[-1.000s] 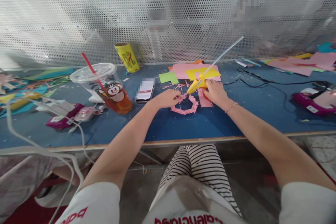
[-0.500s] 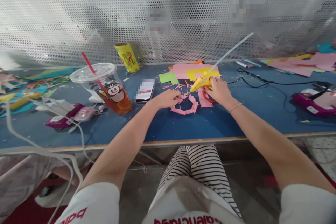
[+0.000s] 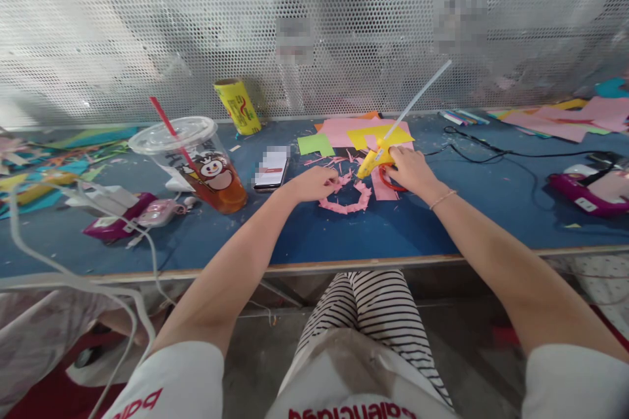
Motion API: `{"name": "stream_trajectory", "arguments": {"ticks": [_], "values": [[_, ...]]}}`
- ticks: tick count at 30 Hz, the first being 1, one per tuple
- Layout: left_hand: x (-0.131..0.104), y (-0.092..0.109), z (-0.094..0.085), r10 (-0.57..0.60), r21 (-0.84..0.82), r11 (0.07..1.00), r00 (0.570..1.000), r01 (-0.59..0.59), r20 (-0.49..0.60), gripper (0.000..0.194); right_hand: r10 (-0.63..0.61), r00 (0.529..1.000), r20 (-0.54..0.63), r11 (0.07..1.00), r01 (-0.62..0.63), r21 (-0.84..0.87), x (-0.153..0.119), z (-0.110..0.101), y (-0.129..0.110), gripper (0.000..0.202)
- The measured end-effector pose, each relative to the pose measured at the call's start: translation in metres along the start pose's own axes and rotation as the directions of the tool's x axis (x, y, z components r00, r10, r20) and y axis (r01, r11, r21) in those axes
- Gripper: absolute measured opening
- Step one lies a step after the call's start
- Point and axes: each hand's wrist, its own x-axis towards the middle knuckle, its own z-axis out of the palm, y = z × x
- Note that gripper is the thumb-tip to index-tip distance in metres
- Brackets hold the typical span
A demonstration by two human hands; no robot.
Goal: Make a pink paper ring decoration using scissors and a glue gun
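A yellow hot glue gun (image 3: 375, 158) with a long clear glue stick (image 3: 417, 99) rising from its back is gripped in my right hand (image 3: 411, 169). Its nozzle points down and left, beside the open end of a curved pink paper strip (image 3: 350, 208) with a jagged edge. My left hand (image 3: 317, 183) has its fingers closed on the upper left end of that strip. Orange-red scissor handles (image 3: 393, 184) lie under my right hand, over a pink paper piece (image 3: 384, 193). Thin pink scraps (image 3: 339, 161) are scattered behind the strip.
A lidded drink cup (image 3: 216, 173) and a phone (image 3: 272, 169) stand to the left, with a yellow roll (image 3: 238, 107) behind. Coloured paper sheets (image 3: 358, 131) lie at the back. A black cable (image 3: 491, 152) runs right. The perforated metal panel (image 3: 354, 33) bounds the table.
The glue gun has tilted and its nozzle has shifted slightly right, away from my left fingers. The glue stick's tip has swung left. My left hand has barely moved.
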Motion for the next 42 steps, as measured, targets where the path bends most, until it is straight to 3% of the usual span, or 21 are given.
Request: {"name": "stream_trajectory", "arguments": {"ticks": [28,35,39,42], "values": [[-0.001,0.004,-0.001,-0.062,-0.036,0.997,0.998,0.062,-0.006,0.012,0.06,0.998,-0.019,0.998,-0.06,-0.028,0.0,-0.003,0.0,0.036],[-0.001,0.001,0.001,-0.078,-0.093,0.993,0.997,0.079,0.017,0.012,0.056,0.995,-0.079,0.997,-0.06,-0.053,-0.001,-0.002,0.003,0.036],[0.001,0.003,0.002,-0.106,-0.095,0.991,0.991,0.098,-0.08,0.015,0.098,0.989,-0.112,0.993,-0.104,-0.052,0.001,-0.007,0.013,0.044],[0.004,0.004,0.002,-0.141,-0.113,0.986,0.968,0.119,-0.21,0.017,0.245,0.961,-0.13,0.968,-0.249,-0.02,0.0,-0.013,0.036,0.055]]}}
